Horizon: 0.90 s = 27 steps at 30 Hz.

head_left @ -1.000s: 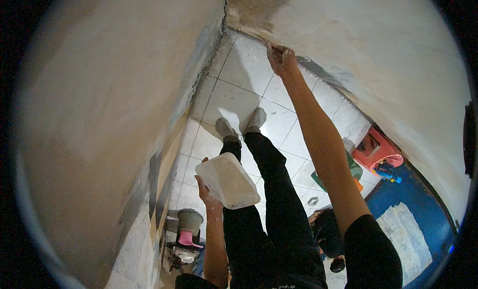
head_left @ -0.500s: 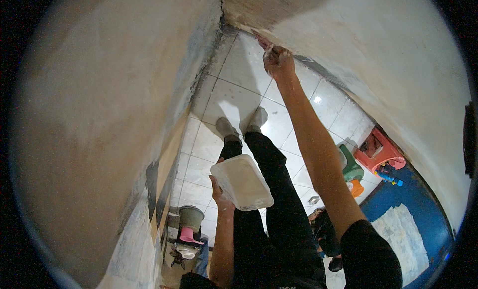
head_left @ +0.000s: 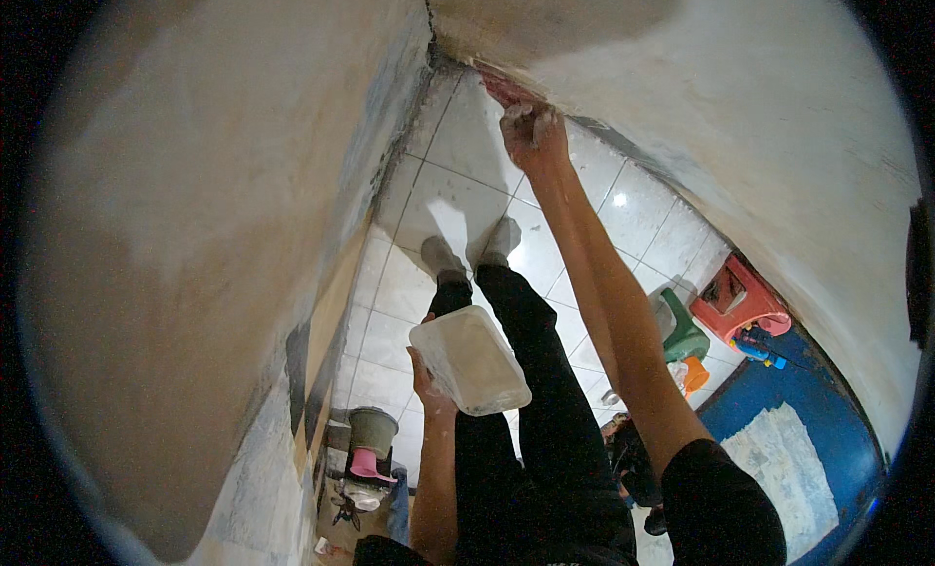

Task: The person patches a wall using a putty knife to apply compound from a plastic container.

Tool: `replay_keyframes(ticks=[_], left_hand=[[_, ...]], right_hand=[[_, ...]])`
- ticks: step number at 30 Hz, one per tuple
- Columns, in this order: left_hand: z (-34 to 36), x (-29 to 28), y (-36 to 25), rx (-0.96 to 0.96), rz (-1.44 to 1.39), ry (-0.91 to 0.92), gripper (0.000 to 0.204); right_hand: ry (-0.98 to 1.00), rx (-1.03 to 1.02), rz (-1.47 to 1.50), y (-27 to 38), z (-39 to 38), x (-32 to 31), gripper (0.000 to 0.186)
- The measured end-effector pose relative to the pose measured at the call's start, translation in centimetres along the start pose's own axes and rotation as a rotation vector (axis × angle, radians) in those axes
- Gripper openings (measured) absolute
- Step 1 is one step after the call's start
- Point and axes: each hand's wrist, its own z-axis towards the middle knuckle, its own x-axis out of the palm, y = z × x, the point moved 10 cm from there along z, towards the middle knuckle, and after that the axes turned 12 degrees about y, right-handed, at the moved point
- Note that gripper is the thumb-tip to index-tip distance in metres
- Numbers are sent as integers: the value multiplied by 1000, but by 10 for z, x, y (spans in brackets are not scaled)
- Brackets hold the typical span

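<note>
White tub (head_left: pixel 472 359): rectangular, with rounded corners and a pale interior; it stands over the black-trousered legs (head_left: pixel 560 410) and hides part of one.
Left hand (head_left: pixel 427 383): fingers and thumb closed about the tub's left side; the rest of the grip is hidden.
Right hand (head_left: pixel 536 142): fingers curled around a reddish flat piece (head_left: pixel 502 86) at the foot of the right wall (head_left: pixel 760 118); its exact kind cannot be told.
Right forearm (head_left: pixel 618 308): crosses above the tiled floor (head_left: pixel 458 191), screening tiles; the green plastic item (head_left: pixel 685 330) appears just beside it.
Left wall (head_left: pixel 195 157): mottled beige and grey; meets the right wall at a dark-edged corner beyond the feet (head_left: pixel 502 240).
Right side: pink-red stool (head_left: pixel 755 308) near the wall; orange object (head_left: pixel 695 374) just beside the green item; small blue object (head_left: pixel 762 352) by the stool; ragged white sheet (head_left: pixel 779 469) on a blue surface (head_left: pixel 818 386).
Lower left: grey bucket (head_left: pixel 372 433); pink dipper (head_left: pixel 366 464) just beside it.
</note>
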Motion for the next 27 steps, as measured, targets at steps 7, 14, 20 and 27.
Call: replay_keyframes(ticks=[7, 14, 20, 27], left_hand=[[-2, 6, 4, -16, 6, 26, 62], [-6, 0, -6, -6, 57, 12, 63], [5, 6, -2, 26, 27, 63, 60], [7, -4, 0, 13, 140, -12, 60]], right_hand=[[176, -11, 261, 98, -17, 72, 31], [-3, 101, 390, 79, -59, 36, 21], [-257, 212, 218, -6, 57, -163, 10], [337, -185, -930, 74, 64, -90, 24]])
